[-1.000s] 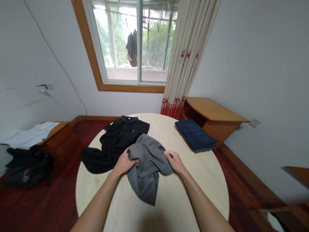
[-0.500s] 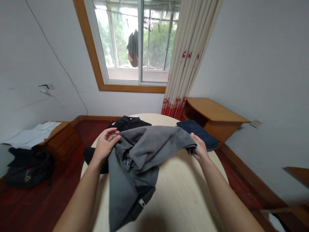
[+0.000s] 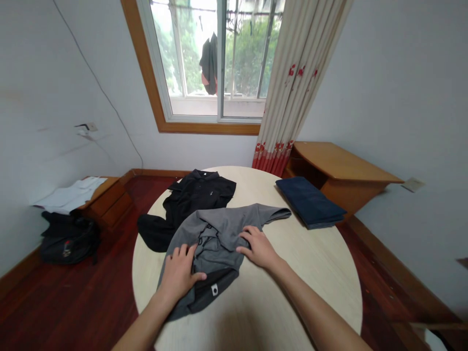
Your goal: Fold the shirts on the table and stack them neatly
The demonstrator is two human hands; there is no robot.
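Observation:
A crumpled grey garment (image 3: 223, 222) lies on the round pale table (image 3: 292, 278), with a small white patch bearing a dark dot near its front edge. One tubular end of it points right, its opening showing. My left hand (image 3: 179, 274) rests on the garment's left part, fingers spread and thumb out. On its right side lies my right hand (image 3: 258, 247), open, fingers slightly bent over the cloth. Just behind the grey garment is a black collared shirt (image 3: 199, 195), partly covered by it.
Folded dark blue cloth (image 3: 309, 202) sits at the table's right rim. Beyond it stands a wooden desk (image 3: 343, 163) by the curtain (image 3: 288, 92). At left, a low cabinet (image 3: 106, 204) holds white papers, with a black bag (image 3: 69, 239) on the floor beside it.
The grey garment, held up between both hands before, now lies on the table. Both hands have released their grip and come down onto it, the right one moving inward. The view has shifted slightly.

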